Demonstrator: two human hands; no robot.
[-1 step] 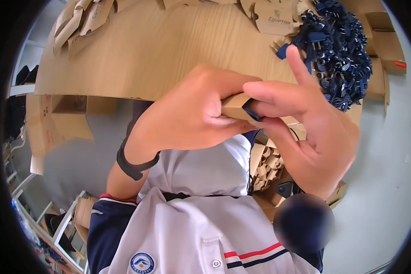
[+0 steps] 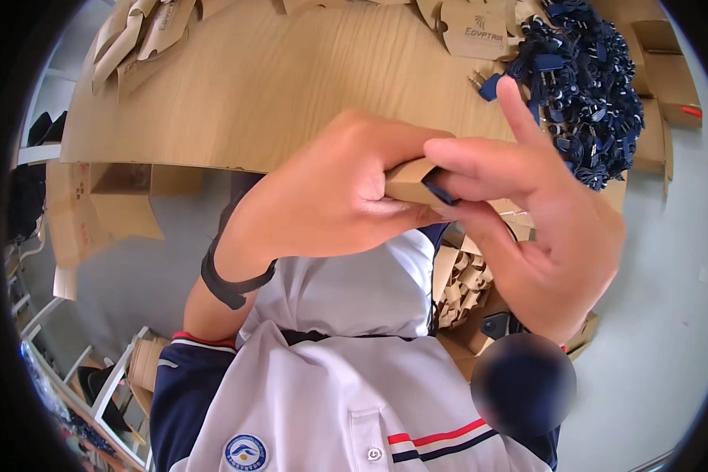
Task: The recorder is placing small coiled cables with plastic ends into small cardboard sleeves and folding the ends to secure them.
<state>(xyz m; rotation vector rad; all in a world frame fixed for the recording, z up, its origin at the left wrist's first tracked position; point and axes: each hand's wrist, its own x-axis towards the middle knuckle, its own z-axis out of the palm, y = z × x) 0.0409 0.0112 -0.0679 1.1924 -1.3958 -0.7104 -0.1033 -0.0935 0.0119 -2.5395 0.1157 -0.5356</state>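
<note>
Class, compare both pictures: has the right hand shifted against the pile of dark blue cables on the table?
No. The right hand sits at the same spot below the cable pile, index finger raised, pinching the small cardboard box with the left hand.

The small box [image 2: 409, 182] you pinch between your left hand [image 2: 330, 197] and right hand [image 2: 543, 228] is matt brown cardboard, with a smooth dark blue plastic piece [image 2: 440, 191] at its end. The surface [image 2: 275, 86] under your hands is light wood veneer, smooth with a fine grain and a soft sheen. At its far right corner lies a heap of dark blue cords [image 2: 590, 86], plastic and slightly glossy. Flat cardboard blanks [image 2: 472, 27] along its far edge look matt and papery. The band [image 2: 232, 287] on your left wrist is matt black.
</note>
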